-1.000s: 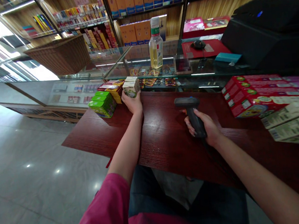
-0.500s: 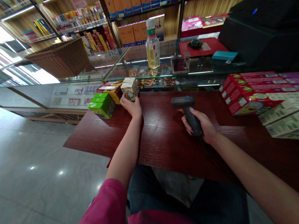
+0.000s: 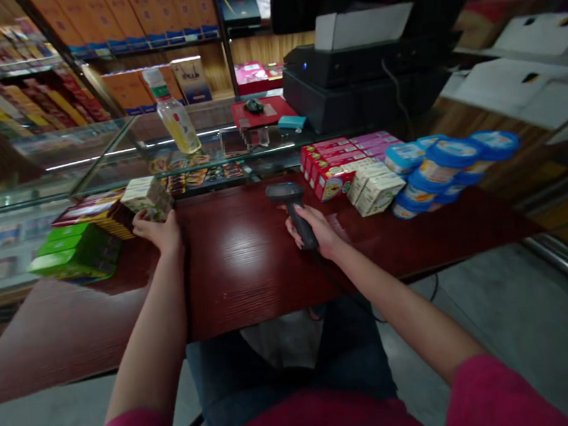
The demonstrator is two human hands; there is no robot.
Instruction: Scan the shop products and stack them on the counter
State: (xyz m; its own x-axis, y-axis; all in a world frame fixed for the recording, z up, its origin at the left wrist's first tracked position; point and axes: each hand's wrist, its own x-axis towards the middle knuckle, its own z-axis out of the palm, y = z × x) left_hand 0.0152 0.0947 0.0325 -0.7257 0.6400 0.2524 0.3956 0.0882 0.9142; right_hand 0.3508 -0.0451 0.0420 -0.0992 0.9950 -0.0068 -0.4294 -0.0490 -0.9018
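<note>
My right hand (image 3: 320,231) is wrapped round the grip of a black handheld barcode scanner (image 3: 301,223), held upright above the dark red wooden table (image 3: 240,277). At the table's left back, my left hand (image 3: 159,233) has its fingers curled against the near side of some small pale boxes (image 3: 142,190); part of the nearest box is hidden by the fingers. Left of these boxes stands a row of thin dark red and yellow packs (image 3: 98,212). Bright green boxes (image 3: 75,252) sit beside the packs, further left and nearer.
Red boxes (image 3: 327,168), pale green-white boxes (image 3: 375,187) and stacked blue-lidded tubs (image 3: 452,156) occupy the table's right side. Behind is a glass counter (image 3: 121,145) bearing a bottle (image 3: 177,123), a mouse (image 3: 254,106) and a black machine (image 3: 352,89). The scanner's cable (image 3: 344,287) hangs over the front edge.
My view has turned to the right, bringing the blue-lidded tubs into sight. My left hand stays at the pale boxes, and my right hand still grips the scanner.
</note>
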